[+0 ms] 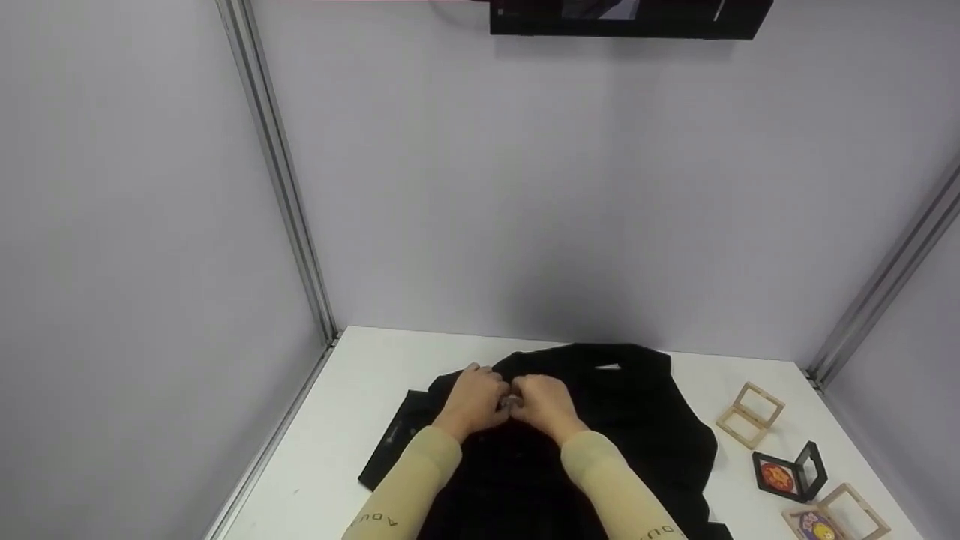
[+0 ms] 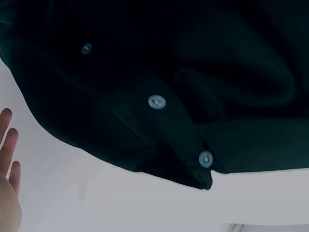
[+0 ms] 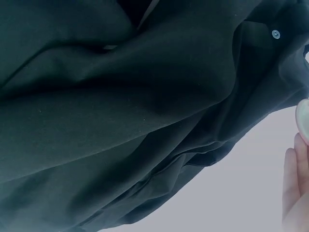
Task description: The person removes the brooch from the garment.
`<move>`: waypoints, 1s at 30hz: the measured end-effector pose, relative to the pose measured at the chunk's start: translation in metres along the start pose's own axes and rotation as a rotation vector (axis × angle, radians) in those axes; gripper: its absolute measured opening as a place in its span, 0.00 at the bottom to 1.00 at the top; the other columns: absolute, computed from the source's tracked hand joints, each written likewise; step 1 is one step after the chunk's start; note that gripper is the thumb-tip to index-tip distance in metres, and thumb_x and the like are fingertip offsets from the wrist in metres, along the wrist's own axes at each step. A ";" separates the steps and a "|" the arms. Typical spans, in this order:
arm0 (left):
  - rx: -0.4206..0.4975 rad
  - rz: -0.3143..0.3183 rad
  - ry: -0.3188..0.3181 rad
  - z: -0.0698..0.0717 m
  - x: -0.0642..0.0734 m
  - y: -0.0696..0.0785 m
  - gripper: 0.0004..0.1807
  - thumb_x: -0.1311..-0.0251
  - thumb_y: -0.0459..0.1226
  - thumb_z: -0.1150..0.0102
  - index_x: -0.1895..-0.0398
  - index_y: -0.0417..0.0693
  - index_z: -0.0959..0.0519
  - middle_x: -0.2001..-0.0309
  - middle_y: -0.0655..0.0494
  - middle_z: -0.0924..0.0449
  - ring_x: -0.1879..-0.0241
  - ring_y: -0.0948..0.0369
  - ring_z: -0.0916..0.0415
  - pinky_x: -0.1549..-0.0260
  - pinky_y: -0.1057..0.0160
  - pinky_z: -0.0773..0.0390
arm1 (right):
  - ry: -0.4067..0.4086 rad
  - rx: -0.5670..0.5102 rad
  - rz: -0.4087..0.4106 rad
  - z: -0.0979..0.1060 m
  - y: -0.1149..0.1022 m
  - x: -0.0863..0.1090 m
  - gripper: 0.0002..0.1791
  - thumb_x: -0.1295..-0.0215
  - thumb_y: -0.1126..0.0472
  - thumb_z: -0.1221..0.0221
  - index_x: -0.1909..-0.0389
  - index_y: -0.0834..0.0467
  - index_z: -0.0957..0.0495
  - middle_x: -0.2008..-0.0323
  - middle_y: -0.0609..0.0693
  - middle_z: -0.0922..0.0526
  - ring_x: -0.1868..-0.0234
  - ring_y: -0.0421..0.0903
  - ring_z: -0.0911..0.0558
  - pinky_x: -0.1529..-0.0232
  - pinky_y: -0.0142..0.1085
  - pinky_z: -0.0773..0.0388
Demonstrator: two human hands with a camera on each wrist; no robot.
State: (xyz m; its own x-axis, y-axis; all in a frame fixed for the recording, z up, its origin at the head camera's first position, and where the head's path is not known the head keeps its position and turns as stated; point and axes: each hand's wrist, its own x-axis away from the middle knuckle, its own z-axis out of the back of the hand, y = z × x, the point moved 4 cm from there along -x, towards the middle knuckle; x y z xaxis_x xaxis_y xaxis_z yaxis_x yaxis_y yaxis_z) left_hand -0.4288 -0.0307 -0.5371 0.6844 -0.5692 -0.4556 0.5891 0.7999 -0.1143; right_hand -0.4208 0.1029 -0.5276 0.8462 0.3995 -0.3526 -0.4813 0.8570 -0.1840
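In the head view my two hands meet over a black button-up shirt [image 1: 645,420] spread on the table. My left hand [image 1: 476,397] and my right hand [image 1: 544,405] both bend their fingers toward a small pale, shiny thing [image 1: 511,401] and pinch it between them; its kind is unclear. The right wrist view has a pale, round-edged thing [image 3: 303,121] at my right fingers, cut by the frame. A few left fingers [image 2: 8,150] show at the edge of the left wrist view. Grey buttons [image 2: 157,102] run along the shirt's front.
Three small open cases stand to the right: a wooden-looking frame [image 1: 750,415], a black case [image 1: 780,476] with a red and orange inside, and another wooden-looking case [image 1: 817,521] with a purple picture. A flat black item [image 1: 394,439] lies left. Grey walls enclose the white table [image 1: 300,465].
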 end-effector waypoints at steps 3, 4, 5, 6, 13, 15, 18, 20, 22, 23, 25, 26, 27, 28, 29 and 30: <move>-0.029 -0.008 -0.016 0.000 -0.001 0.002 0.10 0.47 0.50 0.27 0.74 0.56 0.14 0.73 0.62 0.16 0.67 0.59 0.22 0.61 0.61 0.26 | -0.001 0.026 0.009 0.001 0.000 0.001 0.10 0.45 0.57 0.26 0.73 0.53 0.19 0.78 0.45 0.19 0.78 0.41 0.27 0.73 0.38 0.24; -0.037 -0.009 -0.022 0.000 -0.001 0.003 0.10 0.47 0.50 0.27 0.73 0.57 0.13 0.72 0.62 0.16 0.66 0.59 0.22 0.60 0.61 0.26 | 0.000 0.023 0.010 0.001 0.000 0.002 0.10 0.45 0.57 0.26 0.73 0.53 0.19 0.78 0.45 0.18 0.78 0.41 0.26 0.73 0.38 0.23; -0.044 -0.009 -0.028 0.000 -0.001 0.003 0.10 0.47 0.51 0.27 0.71 0.58 0.12 0.71 0.62 0.15 0.66 0.59 0.22 0.60 0.61 0.26 | 0.002 0.019 0.010 0.001 0.000 0.002 0.10 0.46 0.57 0.26 0.73 0.53 0.18 0.78 0.45 0.18 0.78 0.41 0.25 0.73 0.38 0.23; -0.050 -0.011 -0.033 -0.001 -0.001 0.003 0.10 0.47 0.52 0.27 0.70 0.59 0.11 0.70 0.62 0.15 0.65 0.59 0.22 0.59 0.61 0.27 | 0.003 0.012 0.009 0.002 0.000 0.002 0.10 0.46 0.57 0.25 0.73 0.53 0.18 0.78 0.45 0.18 0.78 0.41 0.26 0.73 0.38 0.23; -0.063 -0.039 -0.019 0.000 -0.002 0.005 0.10 0.47 0.52 0.28 0.75 0.59 0.13 0.72 0.62 0.17 0.66 0.59 0.25 0.60 0.61 0.29 | 0.024 -0.040 0.051 0.002 0.004 0.005 0.10 0.44 0.60 0.27 0.76 0.55 0.19 0.81 0.45 0.22 0.78 0.40 0.34 0.74 0.36 0.29; -0.060 -0.051 -0.005 -0.001 -0.002 0.005 0.12 0.47 0.51 0.29 0.79 0.57 0.16 0.73 0.62 0.18 0.67 0.58 0.25 0.61 0.61 0.29 | 0.042 -0.031 0.082 0.003 0.005 0.006 0.09 0.44 0.61 0.28 0.76 0.55 0.20 0.81 0.45 0.23 0.79 0.39 0.35 0.75 0.35 0.29; -0.064 -0.067 0.015 -0.001 -0.003 0.006 0.14 0.48 0.50 0.30 0.83 0.56 0.20 0.75 0.62 0.19 0.69 0.59 0.26 0.62 0.61 0.29 | 0.083 -0.010 0.140 0.004 0.005 0.009 0.10 0.44 0.62 0.27 0.76 0.55 0.20 0.81 0.46 0.22 0.79 0.39 0.33 0.74 0.37 0.24; -0.076 -0.078 0.025 -0.002 -0.003 0.007 0.14 0.49 0.50 0.29 0.84 0.56 0.21 0.76 0.62 0.19 0.70 0.59 0.26 0.62 0.61 0.29 | 0.103 -0.002 0.169 0.004 0.005 0.010 0.11 0.44 0.62 0.27 0.77 0.55 0.21 0.82 0.46 0.22 0.80 0.40 0.32 0.74 0.38 0.23; -0.088 -0.083 0.027 -0.002 -0.004 0.008 0.15 0.50 0.50 0.29 0.84 0.56 0.21 0.76 0.62 0.19 0.71 0.59 0.27 0.62 0.61 0.29 | 0.116 0.000 0.191 0.005 0.004 0.012 0.12 0.44 0.62 0.27 0.79 0.56 0.22 0.82 0.47 0.22 0.80 0.42 0.30 0.74 0.39 0.21; -0.093 -0.085 0.025 -0.003 -0.004 0.008 0.15 0.50 0.50 0.29 0.84 0.55 0.21 0.76 0.62 0.19 0.71 0.59 0.27 0.61 0.61 0.29 | 0.116 0.003 0.196 0.005 0.004 0.012 0.13 0.44 0.62 0.28 0.79 0.56 0.23 0.82 0.47 0.22 0.80 0.42 0.30 0.74 0.40 0.21; -0.101 -0.086 0.014 -0.003 -0.004 0.009 0.16 0.50 0.50 0.28 0.84 0.55 0.21 0.76 0.62 0.19 0.71 0.59 0.26 0.61 0.60 0.29 | 0.106 0.005 0.199 0.004 0.004 0.012 0.14 0.42 0.62 0.28 0.79 0.55 0.24 0.82 0.48 0.21 0.81 0.43 0.29 0.74 0.40 0.21; -0.104 -0.085 0.008 -0.004 -0.004 0.009 0.16 0.50 0.50 0.28 0.84 0.55 0.21 0.76 0.62 0.19 0.71 0.59 0.26 0.61 0.60 0.29 | 0.098 0.006 0.198 0.003 0.004 0.013 0.13 0.42 0.62 0.28 0.79 0.55 0.24 0.82 0.48 0.21 0.80 0.43 0.29 0.74 0.40 0.21; -0.107 -0.085 0.002 -0.004 -0.004 0.010 0.17 0.49 0.51 0.28 0.84 0.55 0.21 0.76 0.62 0.19 0.70 0.59 0.26 0.61 0.60 0.28 | 0.090 0.007 0.196 0.003 0.004 0.013 0.13 0.42 0.62 0.28 0.79 0.55 0.23 0.81 0.47 0.21 0.80 0.42 0.28 0.73 0.40 0.21; -0.109 -0.085 -0.005 -0.005 -0.003 0.010 0.17 0.49 0.51 0.28 0.84 0.55 0.22 0.76 0.62 0.19 0.70 0.59 0.26 0.61 0.60 0.29 | 0.081 0.009 0.192 0.002 0.004 0.013 0.12 0.42 0.62 0.28 0.78 0.55 0.23 0.81 0.47 0.21 0.80 0.42 0.28 0.73 0.40 0.21; -0.111 -0.085 -0.006 -0.005 -0.003 0.010 0.18 0.48 0.52 0.28 0.84 0.54 0.22 0.77 0.62 0.19 0.71 0.59 0.26 0.61 0.60 0.28 | 0.072 0.008 0.187 0.002 0.005 0.014 0.11 0.42 0.62 0.29 0.77 0.55 0.22 0.81 0.47 0.21 0.79 0.42 0.28 0.72 0.40 0.21; -0.112 -0.085 -0.008 -0.005 -0.002 0.011 0.18 0.47 0.52 0.28 0.84 0.54 0.22 0.77 0.62 0.19 0.71 0.59 0.26 0.61 0.60 0.28 | 0.065 0.006 0.182 0.002 0.005 0.014 0.11 0.41 0.62 0.29 0.77 0.55 0.22 0.81 0.47 0.21 0.79 0.41 0.28 0.72 0.39 0.21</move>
State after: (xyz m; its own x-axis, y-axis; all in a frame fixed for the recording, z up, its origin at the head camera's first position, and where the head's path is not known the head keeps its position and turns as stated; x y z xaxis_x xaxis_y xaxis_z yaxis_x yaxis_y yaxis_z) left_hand -0.4262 -0.0200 -0.5416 0.6375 -0.6371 -0.4332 0.5941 0.7645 -0.2501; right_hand -0.4108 0.1135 -0.5318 0.7286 0.5266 -0.4379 -0.6237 0.7744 -0.1065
